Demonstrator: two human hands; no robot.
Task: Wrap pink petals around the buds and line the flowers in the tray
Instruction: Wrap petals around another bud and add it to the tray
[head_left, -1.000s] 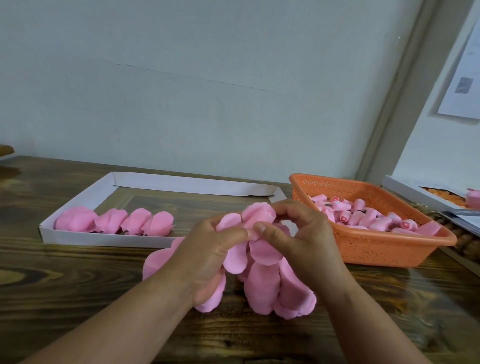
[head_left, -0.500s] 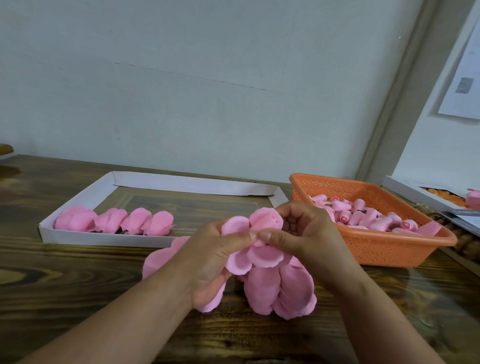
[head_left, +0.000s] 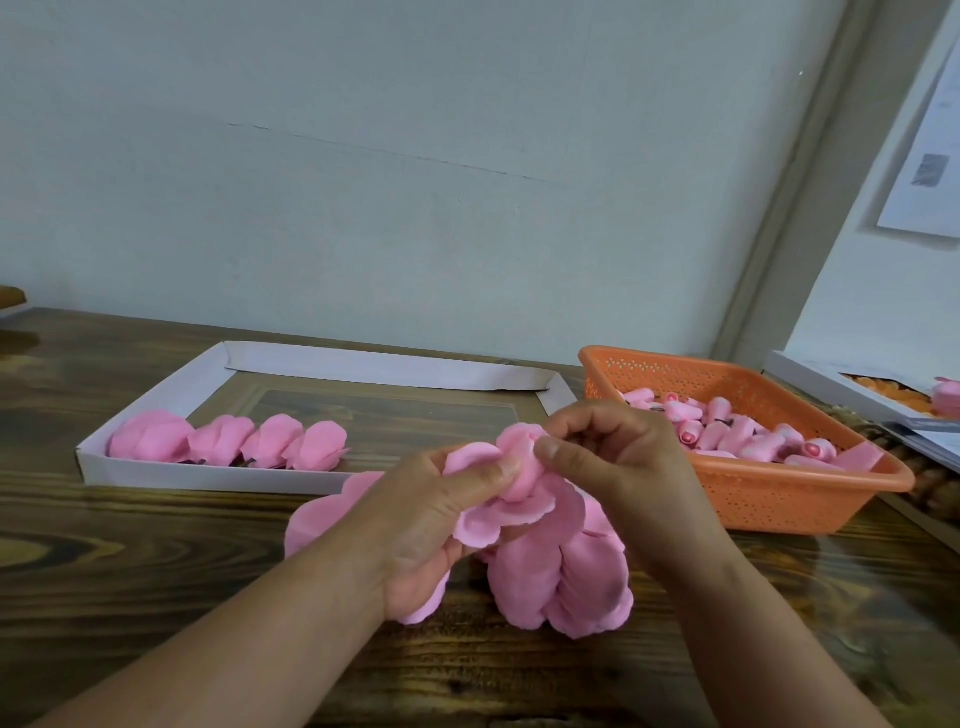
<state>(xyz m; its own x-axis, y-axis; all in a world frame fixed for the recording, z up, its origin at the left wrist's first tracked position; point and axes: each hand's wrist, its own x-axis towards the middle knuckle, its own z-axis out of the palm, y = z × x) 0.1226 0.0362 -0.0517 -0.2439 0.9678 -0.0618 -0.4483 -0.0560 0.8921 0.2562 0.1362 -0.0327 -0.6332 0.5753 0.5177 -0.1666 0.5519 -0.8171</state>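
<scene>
Your left hand (head_left: 441, 514) and right hand (head_left: 618, 467) now pinch the petals (head_left: 524, 467) tighter round the bud than a second ago, above the tabletop's near middle; wrapping continues. Four flowers (head_left: 228, 441) line the tray's (head_left: 208, 475) near edge.

Your hands (head_left: 524, 499) cover the bud inside the petals (head_left: 519, 467). Right edge crops the second tray (head_left: 831, 384); its orange contents blur.

A: What lies behind the dark wooden table (head_left: 130, 571)?
B: A plain pale grey-blue wall (head_left: 415, 182), a faint line crossing it.
A: And rightward?
B: A grey door frame (head_left: 789, 218); a printed sheet (head_left: 930, 156) hangs on the white wall.
</scene>
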